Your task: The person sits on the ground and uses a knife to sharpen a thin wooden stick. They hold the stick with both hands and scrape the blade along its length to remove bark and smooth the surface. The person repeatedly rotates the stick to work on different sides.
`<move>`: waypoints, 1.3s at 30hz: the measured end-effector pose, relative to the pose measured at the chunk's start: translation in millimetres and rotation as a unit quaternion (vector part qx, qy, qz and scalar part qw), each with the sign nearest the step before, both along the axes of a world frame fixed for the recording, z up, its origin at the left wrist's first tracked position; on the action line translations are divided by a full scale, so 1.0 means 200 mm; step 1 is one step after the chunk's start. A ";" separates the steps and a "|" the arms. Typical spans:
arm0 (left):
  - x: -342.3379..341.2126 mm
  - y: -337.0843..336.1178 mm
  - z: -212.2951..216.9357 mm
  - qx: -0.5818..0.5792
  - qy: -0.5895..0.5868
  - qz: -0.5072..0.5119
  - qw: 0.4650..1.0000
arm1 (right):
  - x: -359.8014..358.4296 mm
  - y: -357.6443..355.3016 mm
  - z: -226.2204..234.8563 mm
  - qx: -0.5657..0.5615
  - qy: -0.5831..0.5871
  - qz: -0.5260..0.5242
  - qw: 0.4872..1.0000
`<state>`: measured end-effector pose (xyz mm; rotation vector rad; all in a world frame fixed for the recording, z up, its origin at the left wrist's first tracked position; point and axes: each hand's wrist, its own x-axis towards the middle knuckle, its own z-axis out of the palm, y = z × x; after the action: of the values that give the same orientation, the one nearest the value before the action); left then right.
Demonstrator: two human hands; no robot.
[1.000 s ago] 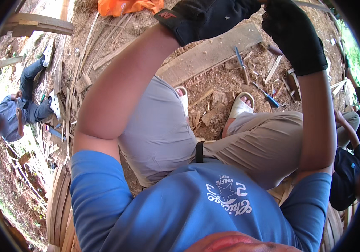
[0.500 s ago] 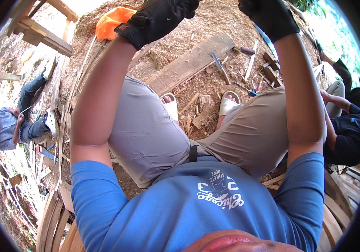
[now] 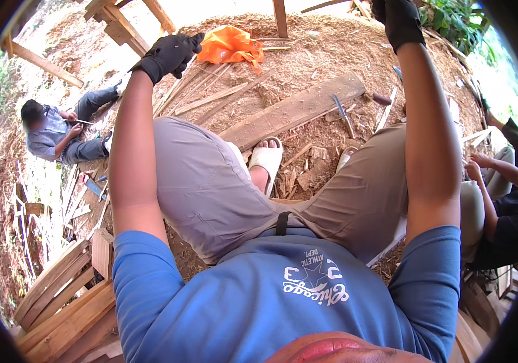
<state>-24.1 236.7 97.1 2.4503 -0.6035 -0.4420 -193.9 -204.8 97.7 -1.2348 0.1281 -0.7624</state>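
My left hand [image 3: 171, 55], in a black glove, is raised at the upper left beside an orange plastic bag [image 3: 229, 47] on the ground. Its fingers are loosely bent, the thumb stands apart, and nothing shows in it. My right hand [image 3: 399, 25], gloved alike, is at the top edge with its fingers curled and partly cut off. What it holds, if anything, is out of sight. A thin dark strip [image 3: 325, 5] shows to its left at the top edge; whether it joins that hand I cannot tell. Beyond my feet lies a wide plank [image 3: 295, 109].
A narrow-bladed tool [image 3: 344, 116] and a dark wooden handle [image 3: 382, 98] lie by the plank's right end among wood chips. Cut boards [image 3: 68, 302] are stacked at lower left. One person [image 3: 53, 130] sits at left with a thin stick; another [image 3: 501, 212] sits close at right.
My hands have moved apart: the left went left and down, the right slightly right and up. The view has shifted, showing more ground ahead and the whole orange bag.
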 end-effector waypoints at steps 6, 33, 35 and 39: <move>-0.46 0.10 0.27 0.037 -0.071 -0.030 0.996 | 0.00 0.03 0.04 0.000 -0.039 0.014 0.999; -0.18 -0.54 0.03 -0.131 -0.066 -0.269 0.952 | 0.06 0.00 0.02 -0.402 0.130 0.053 0.905; -0.04 -0.68 -0.03 -0.199 -0.120 -0.346 0.909 | 0.09 0.03 0.00 -0.215 0.173 0.097 0.956; 0.08 -0.96 -0.23 -0.236 -0.048 -0.333 0.912 | 0.21 -0.12 -0.22 -0.262 0.144 0.101 0.949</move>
<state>-8.8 44.7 50.6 1.7639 -1.4179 -0.3730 -151.2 -228.1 54.7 -1.8345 0.0350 -0.4414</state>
